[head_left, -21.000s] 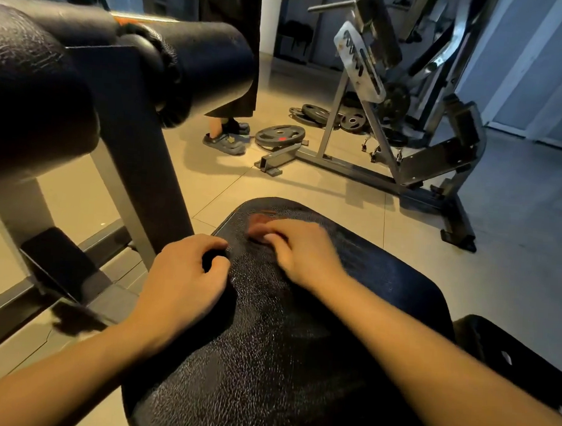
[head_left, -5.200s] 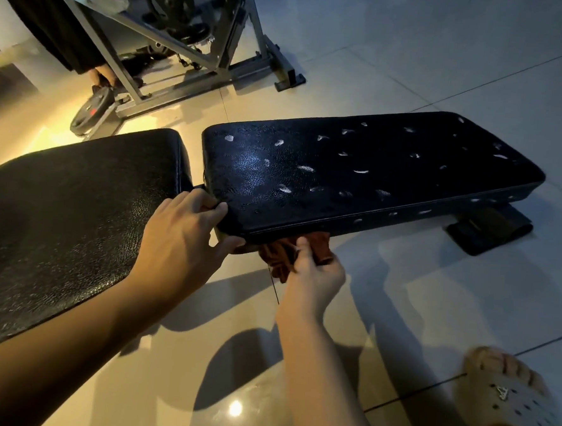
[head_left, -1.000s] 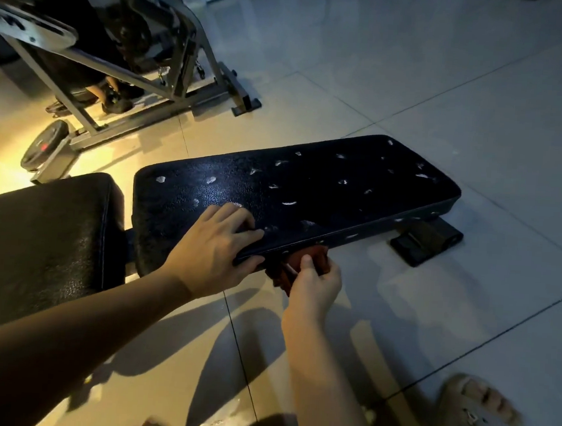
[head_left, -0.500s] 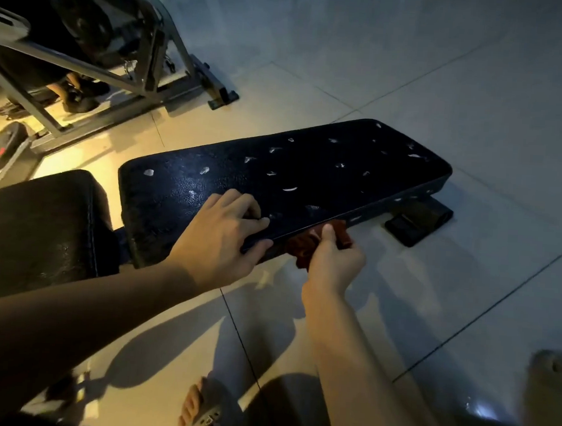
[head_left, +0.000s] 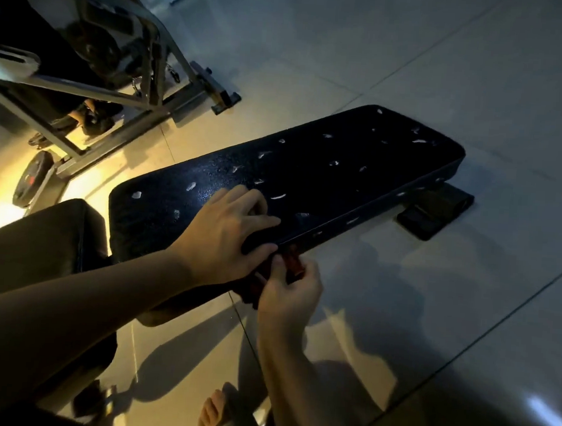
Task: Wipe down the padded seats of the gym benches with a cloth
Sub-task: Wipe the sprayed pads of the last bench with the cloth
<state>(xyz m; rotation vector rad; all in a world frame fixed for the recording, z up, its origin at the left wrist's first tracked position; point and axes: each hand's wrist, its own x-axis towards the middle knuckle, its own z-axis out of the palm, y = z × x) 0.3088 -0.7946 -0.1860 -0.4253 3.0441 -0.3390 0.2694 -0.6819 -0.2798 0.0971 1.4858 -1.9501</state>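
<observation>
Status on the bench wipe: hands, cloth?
Left hand grips near edge of long pad. Right hand holds red cloth at that edge. Pad top torn, nothing blocking.

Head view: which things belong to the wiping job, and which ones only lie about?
Job: long bench pad; red cloth at its near edge; right hand gripping the cloth; left hand holding the pad; second pad beside it.
Lying about: weight plate; machine frame.
</observation>
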